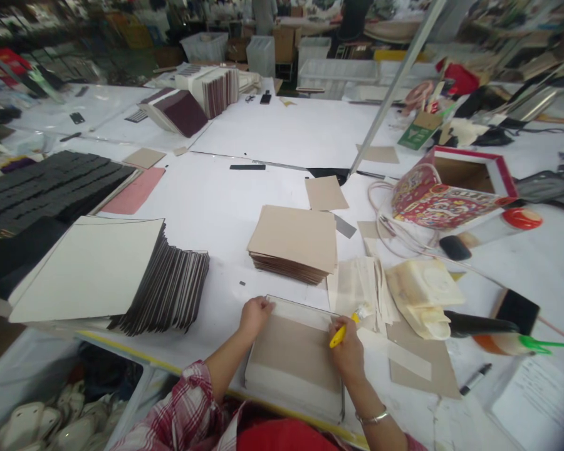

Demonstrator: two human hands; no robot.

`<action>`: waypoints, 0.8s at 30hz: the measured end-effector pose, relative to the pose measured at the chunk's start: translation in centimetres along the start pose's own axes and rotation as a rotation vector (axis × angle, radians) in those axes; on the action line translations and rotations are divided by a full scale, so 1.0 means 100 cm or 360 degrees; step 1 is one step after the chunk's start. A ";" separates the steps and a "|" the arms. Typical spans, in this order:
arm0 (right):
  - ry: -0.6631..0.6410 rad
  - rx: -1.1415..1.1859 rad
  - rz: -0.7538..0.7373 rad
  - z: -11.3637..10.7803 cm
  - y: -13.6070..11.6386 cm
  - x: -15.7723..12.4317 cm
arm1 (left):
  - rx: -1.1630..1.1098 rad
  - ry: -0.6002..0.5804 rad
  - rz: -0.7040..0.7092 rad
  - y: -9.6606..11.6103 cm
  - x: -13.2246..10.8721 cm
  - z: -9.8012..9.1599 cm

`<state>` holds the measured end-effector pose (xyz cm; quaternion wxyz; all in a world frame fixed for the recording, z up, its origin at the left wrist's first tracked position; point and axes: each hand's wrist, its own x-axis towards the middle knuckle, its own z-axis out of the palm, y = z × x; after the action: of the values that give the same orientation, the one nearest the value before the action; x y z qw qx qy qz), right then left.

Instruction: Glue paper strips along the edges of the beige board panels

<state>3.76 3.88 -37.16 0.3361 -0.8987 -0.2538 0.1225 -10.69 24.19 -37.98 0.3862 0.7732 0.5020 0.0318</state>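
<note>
In front of me, at the table's near edge, lies a flat panel (295, 347) with a tan middle and whitish strips along its far and near sides. My left hand (255, 317) is closed on the panel's far left corner, fingers pinched at its edge. My right hand (348, 352) grips a small brush (339, 336) by its yellow handle, beside the panel's right edge. Its pale bristles point away from me, over the table. Just beyond the panel stands a stack of tan boards (294, 238), with cream sheets (357, 288) fanned out to its right.
A tall stack of dark-edged, pale-faced panels (94, 269) stands at left. On the right are a cut-open plastic jug (423, 291), a red patterned box (444, 194), a marker (475, 379) and a written sheet (536, 401). A slanted metal pole (395, 88) rises from the table.
</note>
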 end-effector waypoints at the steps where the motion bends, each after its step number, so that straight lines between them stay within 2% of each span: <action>1: 0.0005 -0.0001 -0.0007 -0.001 -0.001 0.000 | 0.0011 -0.0006 0.0001 0.000 0.001 0.000; 10: 0.0045 0.0003 -0.0026 -0.001 -0.005 -0.001 | 0.0144 -0.0041 0.0084 0.007 -0.003 0.000; 14: 0.0067 -0.0058 -0.0062 0.001 -0.004 0.000 | 0.0370 -0.0077 0.0112 0.011 -0.006 -0.006; 16: 0.0069 -0.0118 -0.0085 0.003 -0.005 -0.001 | 0.0563 0.0023 0.0173 0.015 -0.008 -0.010; 18: 0.0064 -0.0198 -0.0115 0.004 -0.007 -0.001 | 0.0786 0.0214 0.0389 0.021 -0.011 -0.011; 20: 0.0064 -0.0265 -0.0147 0.007 -0.008 -0.001 | 0.0953 0.0295 0.0800 0.028 -0.017 -0.003; 22: 0.0062 -0.0299 -0.0173 0.007 -0.007 0.001 | 0.1020 0.0148 0.1269 0.036 -0.027 0.012; 24: 0.0083 -0.0286 -0.0175 0.003 -0.005 0.003 | 0.1013 -0.0060 0.1590 0.042 -0.038 0.030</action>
<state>3.71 4.52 -37.05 0.2668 -0.9129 -0.3037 0.0571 -8.09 18.58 -36.17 0.0825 0.9941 0.0551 0.0439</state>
